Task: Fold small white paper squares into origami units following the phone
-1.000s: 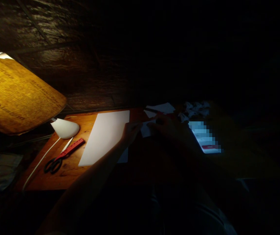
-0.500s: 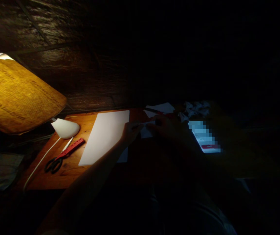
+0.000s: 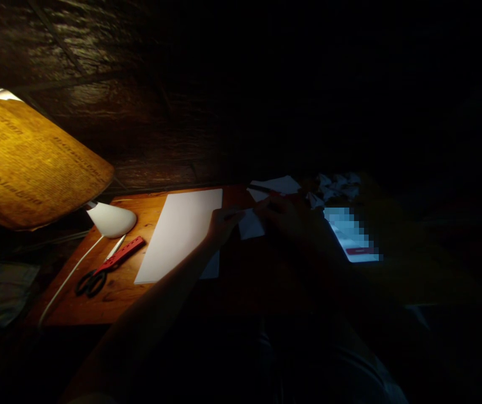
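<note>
Dim wooden table (image 3: 101, 306), small paper (image 3: 252, 225) between hands (image 3: 223, 224) (image 3: 283, 216).

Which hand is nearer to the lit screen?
Right. The right hand is left of the lit screen; the left hand is farther left, beside the small paper.

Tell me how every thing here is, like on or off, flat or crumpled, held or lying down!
Lamp: on.
Phone: screen lit.
Big paper: flat.
Scissors: lying down; open or shut, can't tell.
Small paper: held in the left hand, right hand at its edge.
Paper bits: heaped; folded or crumpled, too dark to tell.
</note>
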Tool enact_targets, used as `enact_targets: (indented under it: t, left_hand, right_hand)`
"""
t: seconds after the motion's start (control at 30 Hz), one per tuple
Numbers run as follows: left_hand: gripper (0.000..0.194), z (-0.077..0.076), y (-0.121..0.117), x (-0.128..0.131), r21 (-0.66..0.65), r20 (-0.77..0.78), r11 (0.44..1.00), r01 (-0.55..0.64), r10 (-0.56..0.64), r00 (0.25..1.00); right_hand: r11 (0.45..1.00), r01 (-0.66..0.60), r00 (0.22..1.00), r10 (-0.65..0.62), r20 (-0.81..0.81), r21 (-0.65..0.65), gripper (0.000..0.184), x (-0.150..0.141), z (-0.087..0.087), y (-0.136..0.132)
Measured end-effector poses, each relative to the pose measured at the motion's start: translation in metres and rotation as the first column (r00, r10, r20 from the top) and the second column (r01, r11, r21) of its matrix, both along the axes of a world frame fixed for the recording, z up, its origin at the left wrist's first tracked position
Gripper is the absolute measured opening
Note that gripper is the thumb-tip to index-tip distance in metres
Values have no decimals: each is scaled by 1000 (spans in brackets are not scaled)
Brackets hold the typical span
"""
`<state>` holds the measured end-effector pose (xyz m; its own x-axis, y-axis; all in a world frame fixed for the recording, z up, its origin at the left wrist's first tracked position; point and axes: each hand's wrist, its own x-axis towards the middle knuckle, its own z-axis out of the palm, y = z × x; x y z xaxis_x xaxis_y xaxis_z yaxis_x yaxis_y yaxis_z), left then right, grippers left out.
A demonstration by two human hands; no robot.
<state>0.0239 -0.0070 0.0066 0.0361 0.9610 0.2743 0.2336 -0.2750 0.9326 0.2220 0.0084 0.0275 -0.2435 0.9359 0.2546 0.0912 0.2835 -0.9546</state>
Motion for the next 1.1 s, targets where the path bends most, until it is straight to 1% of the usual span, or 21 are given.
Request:
enact_targets:
  t: [0.1, 0.23, 0.4, 0.5, 0.6, 0.67, 0.77, 0.87, 1.0, 1.1]
  left_hand:
    - [35, 3, -1, 2, -46, 56, 999, 3, -1, 998]
    - [37, 5, -3, 5, -91, 114, 996, 5, 5, 993]
    - [37, 3, -2, 4, -102, 130, 995, 10, 4, 992]
    - [37, 2, -1, 2, -108, 136, 994, -6, 20, 991]
    - [33, 1, 2, 1, -126, 152, 991, -34, 54, 987]
    - [32, -1, 3, 0, -145, 170, 988, -49, 73, 983]
    - [33, -3, 4, 0, -169, 198, 984, -55, 89, 976]
    - [32, -5, 5, 0, -193, 226, 980, -51, 95, 969]
    - [30, -6, 5, 1, -216, 272, 976, -37, 97, 957]
    - [29, -4, 5, 1, -218, 285, 975, -47, 110, 952]
  right_hand:
    - [1000, 11, 999, -12, -48, -17, 24, 0, -4, 3]
    - [996, 9, 997, -16, -80, -94, 33, -2, -9, 7]
    - [987, -25, 991, 2, -137, -160, 35, -3, -6, 5]
    - [976, -48, 994, 26, -103, -212, 31, -1, -2, 3]
    - [966, -91, 995, 81, -50, -244, 32, 0, -1, 2]
    - [966, -113, 994, 107, -37, -233, 35, 1, -3, 3]
    - [974, -104, 995, 100, -29, -202, 38, 1, -7, 4]
    - [975, -94, 995, 90, -30, -200, 37, 0, -8, 4]
    - [984, -36, 999, 37, 2, -176, 36, -2, -8, 4]
    - [988, -14, 999, 20, 37, -151, 37, -3, -9, 5]
